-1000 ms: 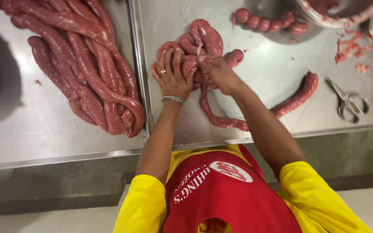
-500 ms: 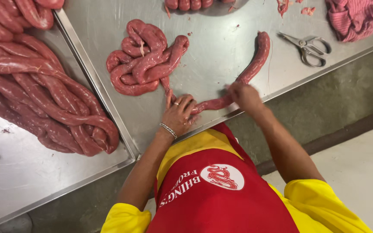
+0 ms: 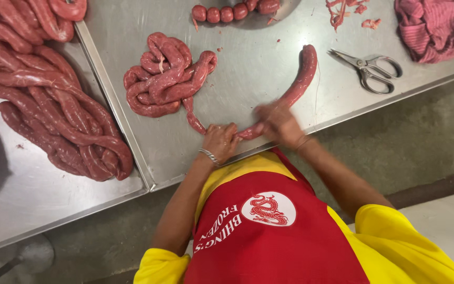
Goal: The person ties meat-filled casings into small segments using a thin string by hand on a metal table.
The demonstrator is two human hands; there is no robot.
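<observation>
At the bench's near edge, the left hand and blurred right hand appear closed around a long raw sausage, soft, slippery and thin-skinned, best pinched gently between filled sections.

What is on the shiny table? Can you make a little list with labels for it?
Left hand: pinching the long red raw sausage
Right hand: blurred, gripping the same sausage
Coiled part: piled on the steel table
Metal scissors: lying closed, right of the sausage
Pink cloth: bunched in the far corner
Big sausage heap: on the neighbouring table
</observation>
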